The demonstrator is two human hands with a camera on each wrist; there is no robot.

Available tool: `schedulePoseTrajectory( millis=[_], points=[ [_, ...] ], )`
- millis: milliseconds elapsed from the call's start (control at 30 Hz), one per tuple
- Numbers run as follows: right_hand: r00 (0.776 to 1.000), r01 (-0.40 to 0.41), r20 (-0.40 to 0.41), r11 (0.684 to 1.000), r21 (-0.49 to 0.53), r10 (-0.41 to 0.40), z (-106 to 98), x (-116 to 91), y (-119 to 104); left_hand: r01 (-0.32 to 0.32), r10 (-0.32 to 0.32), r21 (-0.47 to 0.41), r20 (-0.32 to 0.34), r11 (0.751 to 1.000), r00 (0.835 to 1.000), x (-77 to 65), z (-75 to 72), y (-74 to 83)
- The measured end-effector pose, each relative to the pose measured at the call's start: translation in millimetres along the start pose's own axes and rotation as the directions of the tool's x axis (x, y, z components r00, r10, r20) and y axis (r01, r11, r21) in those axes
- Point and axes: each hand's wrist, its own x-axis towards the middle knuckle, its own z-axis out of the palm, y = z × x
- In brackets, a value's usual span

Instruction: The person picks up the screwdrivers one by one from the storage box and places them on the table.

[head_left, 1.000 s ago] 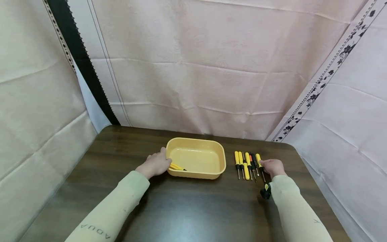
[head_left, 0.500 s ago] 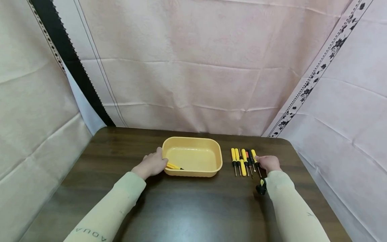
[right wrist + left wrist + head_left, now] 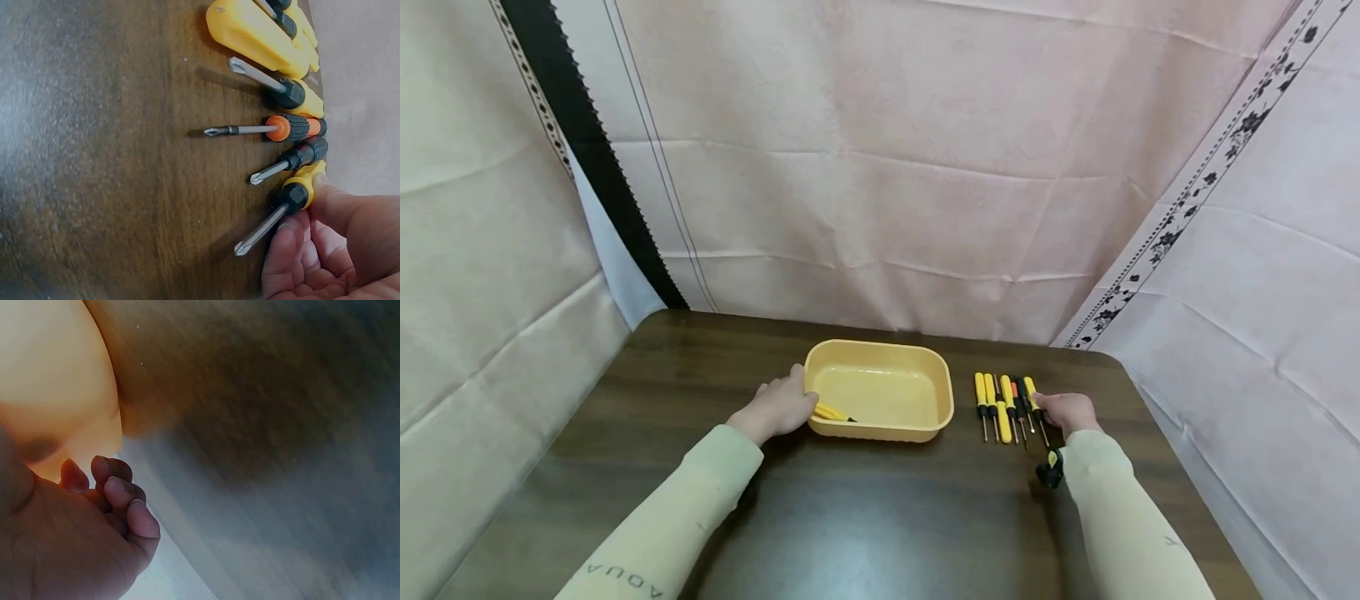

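My left hand (image 3: 778, 407) grips the left side of a yellow plastic tray (image 3: 880, 433); the left wrist view has its curled fingers (image 3: 142, 519) against the outer wall. Inside the tray, close to that hand, lies a yellow item with a black end (image 3: 833, 413), partly hidden. On the right, my right hand (image 3: 1070, 412) pinches the yellow-and-black handle of a screwdriver (image 3: 299, 190) between thumb and fingers. This screwdriver is the rightmost of a row, its cross-shaped tip pointing toward the near side of the table.
Beside it in the row lie a black-handled screwdriver (image 3: 306, 153), an orange-and-black one (image 3: 294, 127) and several yellow-handled ones (image 3: 988, 392). One yellow handle (image 3: 1003, 423) points the opposite way. The dark wooden table (image 3: 880, 517) ends at a hanging pale cloth (image 3: 880, 208) behind.
The head view has shifted slightly. Left hand and tray stay together, and the right hand still pinches the screwdriver, which sits a touch closer to the row.
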Motion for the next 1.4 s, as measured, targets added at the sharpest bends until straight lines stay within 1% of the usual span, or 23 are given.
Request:
schedulePoseTrajectory(
  millis=[167, 267, 533, 733, 900, 1000, 1100, 1167, 1300, 1400],
  points=[
    [1.0, -0.003, -0.003, 1.0, -0.009, 0.003, 0.6, 0.3, 4.0, 0.006, -0.006, 0.0, 0.014, 1.0, 1.0, -0.6, 0.6, 1.0],
    [1.0, 0.003, -0.005, 1.0, -0.019, -0.003, 0.1, 1.2, 4.9, 0.009, -0.009, 0.005, 0.008, 1.0, 1.0, -0.3, 1.1, 1.3],
    [0.999, 0.049, 0.006, 0.999, -0.024, -0.049, -1.0, 1.1, 2.5, 0.016, -0.016, 0.016, 0.0, 1.0, 1.0, 1.0, 1.1, 0.0],
    [0.998, 0.06, 0.015, 0.997, -0.042, -0.059, -1.1, -1.2, 4.5, 0.016, -0.016, 0.026, -0.004, 1.0, 1.0, 2.1, 2.5, -1.5],
    [0.998, 0.049, 0.042, 0.999, -0.015, -0.048, -5.0, 0.6, 4.3, 0.012, -0.011, 0.026, -0.012, 1.0, 1.0, 2.5, 1.9, -1.2],
    [0.996, 0.047, 0.078, 0.997, 0.062, -0.051, -8.7, 3.2, 3.9, 0.01, -0.01, 0.026, -0.01, 1.0, 1.0, 2.7, 0.2, -1.7],
    [0.989, 0.06, 0.122, 0.988, 0.145, -0.078, -13.3, 3.1, 4.7, 0.009, -0.009, 0.028, -0.012, 1.0, 1.0, 2.7, -0.6, -1.5],
    [0.985, 0.081, 0.137, 0.982, 0.173, -0.105, -16.3, 1.0, 5.4, 0.009, -0.009, 0.028, -0.012, 1.0, 1.0, 2.8, -0.2, -1.5],
    [0.972, 0.172, 0.134, 0.971, 0.167, -0.195, -20.9, -5.6, 0.5, 0.01, -0.01, 0.031, -0.01, 0.999, 1.0, 4.1, 2.2, -2.8],
    [0.96, 0.218, 0.14, 0.962, 0.163, -0.241, -20.4, -11.2, -11.1, 0.007, -0.007, 0.034, -0.016, 0.999, 1.0, 4.9, 3.6, -4.0]
  ],
)
